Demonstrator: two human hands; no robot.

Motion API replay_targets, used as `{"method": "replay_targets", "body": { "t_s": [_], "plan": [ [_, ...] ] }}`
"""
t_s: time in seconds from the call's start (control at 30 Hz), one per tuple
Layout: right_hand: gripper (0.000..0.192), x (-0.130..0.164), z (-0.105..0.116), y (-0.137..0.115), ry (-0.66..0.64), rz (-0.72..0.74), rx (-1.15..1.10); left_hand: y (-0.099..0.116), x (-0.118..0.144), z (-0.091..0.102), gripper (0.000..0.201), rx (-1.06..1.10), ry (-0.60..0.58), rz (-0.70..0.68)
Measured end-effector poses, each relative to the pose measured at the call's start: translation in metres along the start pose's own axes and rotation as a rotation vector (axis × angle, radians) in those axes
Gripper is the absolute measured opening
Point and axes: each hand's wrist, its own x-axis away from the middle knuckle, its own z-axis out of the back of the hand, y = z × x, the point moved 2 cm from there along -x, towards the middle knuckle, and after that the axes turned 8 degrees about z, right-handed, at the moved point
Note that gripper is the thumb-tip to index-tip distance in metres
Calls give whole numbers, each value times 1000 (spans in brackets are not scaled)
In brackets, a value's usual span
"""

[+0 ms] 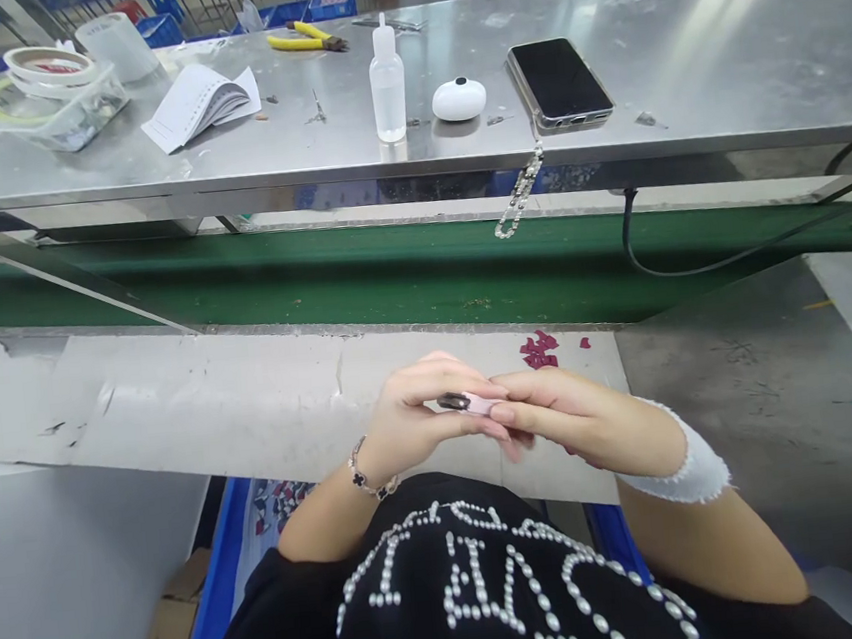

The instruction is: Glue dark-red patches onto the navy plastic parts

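My left hand [412, 416] and my right hand [563, 412] meet close to my chest, both pinching one small pink part [471, 403] with a dark ring on its left end. The fingertips of both hands cover most of it. A bead bracelet circles my left wrist and a white cloth band wraps my right wrist. The hands hover over the near edge of a pale work surface [216, 410].
Small red pieces [539, 350] lie just beyond my hands. A green conveyor belt [391, 273] runs across. On the steel shelf [709, 51] behind stand a dropper bottle [387, 82], white oval case [458, 98], phone [558, 82], papers [198, 102], tape rolls [51, 66], yellow pliers [304, 38]. A blue bin [218, 591] sits below.
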Motion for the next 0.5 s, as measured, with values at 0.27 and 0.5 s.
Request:
{"method": "replay_targets", "body": {
  "t_s": [0.27, 0.5],
  "plan": [
    [55, -13, 5, 1, 55, 83, -50, -17, 0, 6, 29, 10, -2, 80],
    [49, -6, 24, 2, 215, 38, 39, -12, -78, 78, 66, -499, 537, -49]
  ]
}}
